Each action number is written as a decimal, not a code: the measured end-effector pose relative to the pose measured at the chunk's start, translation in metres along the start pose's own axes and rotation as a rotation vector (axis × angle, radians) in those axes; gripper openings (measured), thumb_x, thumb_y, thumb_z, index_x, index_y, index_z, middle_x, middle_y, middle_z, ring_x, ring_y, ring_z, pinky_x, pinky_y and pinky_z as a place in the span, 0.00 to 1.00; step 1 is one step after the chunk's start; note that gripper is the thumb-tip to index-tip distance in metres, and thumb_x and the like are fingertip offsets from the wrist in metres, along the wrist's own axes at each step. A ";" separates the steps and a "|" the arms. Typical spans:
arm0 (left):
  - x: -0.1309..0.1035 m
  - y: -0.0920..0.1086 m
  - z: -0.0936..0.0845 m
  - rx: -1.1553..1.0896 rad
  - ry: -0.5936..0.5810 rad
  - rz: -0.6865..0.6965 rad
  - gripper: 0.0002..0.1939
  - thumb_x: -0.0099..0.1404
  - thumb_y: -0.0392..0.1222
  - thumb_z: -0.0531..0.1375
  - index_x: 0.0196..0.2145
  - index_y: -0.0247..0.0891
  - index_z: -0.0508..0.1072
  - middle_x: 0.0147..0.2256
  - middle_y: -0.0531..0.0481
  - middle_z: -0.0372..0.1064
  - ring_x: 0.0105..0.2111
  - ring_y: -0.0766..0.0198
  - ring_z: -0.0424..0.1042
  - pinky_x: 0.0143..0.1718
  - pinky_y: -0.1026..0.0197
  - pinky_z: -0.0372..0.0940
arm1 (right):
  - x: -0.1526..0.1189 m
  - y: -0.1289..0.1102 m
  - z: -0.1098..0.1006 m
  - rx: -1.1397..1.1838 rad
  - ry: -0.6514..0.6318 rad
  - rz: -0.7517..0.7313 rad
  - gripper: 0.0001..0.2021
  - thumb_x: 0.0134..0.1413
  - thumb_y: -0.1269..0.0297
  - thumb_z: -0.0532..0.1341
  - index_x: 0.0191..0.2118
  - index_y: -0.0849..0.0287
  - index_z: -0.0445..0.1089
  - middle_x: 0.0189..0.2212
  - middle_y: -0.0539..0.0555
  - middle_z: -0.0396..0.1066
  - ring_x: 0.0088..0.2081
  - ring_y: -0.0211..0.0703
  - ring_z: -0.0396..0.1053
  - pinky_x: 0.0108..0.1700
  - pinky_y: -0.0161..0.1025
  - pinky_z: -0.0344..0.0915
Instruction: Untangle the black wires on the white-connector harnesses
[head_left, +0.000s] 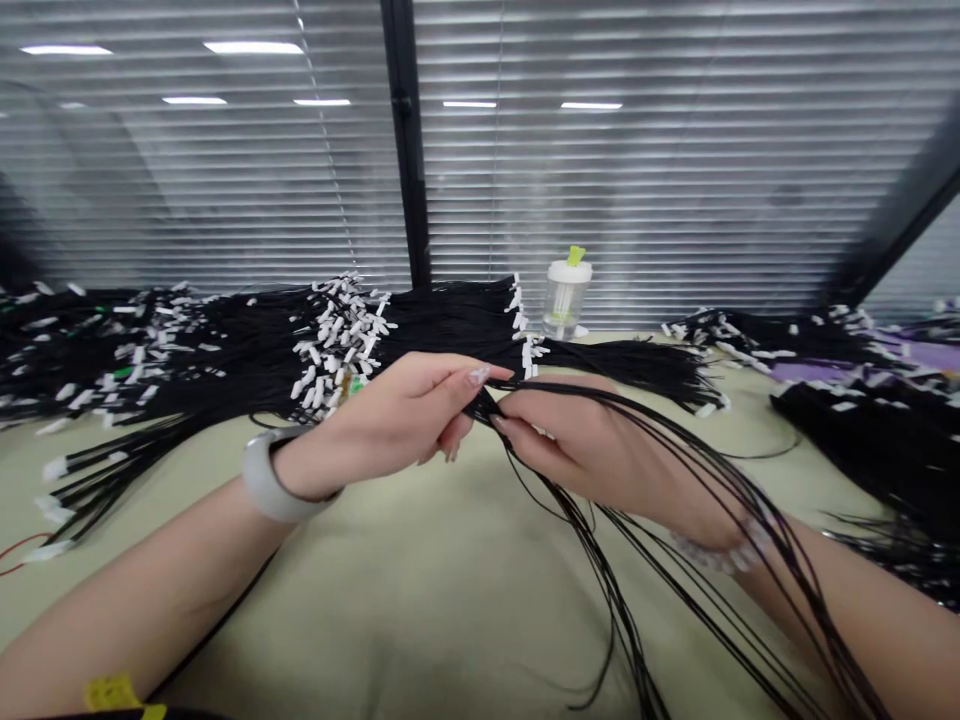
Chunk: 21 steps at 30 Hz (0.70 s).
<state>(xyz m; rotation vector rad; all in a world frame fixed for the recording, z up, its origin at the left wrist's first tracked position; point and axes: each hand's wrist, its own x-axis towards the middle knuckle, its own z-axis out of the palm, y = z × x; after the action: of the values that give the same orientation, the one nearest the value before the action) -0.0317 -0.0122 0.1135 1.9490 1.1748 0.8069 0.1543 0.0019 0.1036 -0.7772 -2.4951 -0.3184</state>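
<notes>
Several long black cables (600,570) run from between my two hands down toward the lower right, some of them draped over my right forearm. My left hand (405,410), with a grey band at the wrist, pinches the cables at their upper end with thumb and fingers. Close beside it, my right hand (577,430) is closed around the same cables, its fingertips nearly touching those of my left hand. A beaded bracelet (720,550) circles the right wrist. The cable ends between the hands are hidden by the fingers.
Piles of black cables with white connectors (337,340) lie along the back and left of the pale green table (435,590). More black cables (870,440) lie at the right. A lidded clear cup (564,300) stands at the back, before window blinds (637,190).
</notes>
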 end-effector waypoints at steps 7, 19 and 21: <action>-0.002 0.003 -0.004 -0.098 -0.080 -0.004 0.19 0.64 0.50 0.46 0.44 0.38 0.69 0.15 0.57 0.58 0.13 0.75 0.53 0.13 0.73 0.51 | 0.000 0.004 0.005 0.044 0.000 0.006 0.09 0.51 0.69 0.50 0.22 0.61 0.56 0.17 0.44 0.50 0.21 0.28 0.44 0.25 0.31 0.42; -0.002 0.004 -0.005 -0.213 -0.121 -0.070 0.19 0.62 0.51 0.47 0.32 0.35 0.69 0.12 0.56 0.55 0.13 0.74 0.51 0.11 0.71 0.45 | 0.000 0.005 -0.003 0.318 -0.260 -0.008 0.11 0.57 0.66 0.45 0.34 0.61 0.63 0.24 0.48 0.62 0.26 0.30 0.55 0.29 0.30 0.51; -0.002 0.005 -0.006 -0.240 -0.139 -0.074 0.17 0.62 0.51 0.48 0.35 0.36 0.70 0.12 0.56 0.56 0.12 0.74 0.52 0.12 0.71 0.45 | 0.001 0.006 -0.002 0.383 -0.279 0.015 0.11 0.57 0.65 0.45 0.32 0.61 0.62 0.24 0.47 0.61 0.25 0.30 0.55 0.28 0.29 0.51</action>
<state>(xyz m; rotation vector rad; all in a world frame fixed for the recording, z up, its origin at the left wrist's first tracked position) -0.0350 -0.0142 0.1208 1.7256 1.0123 0.7255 0.1573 0.0063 0.1061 -0.7174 -2.6849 0.2878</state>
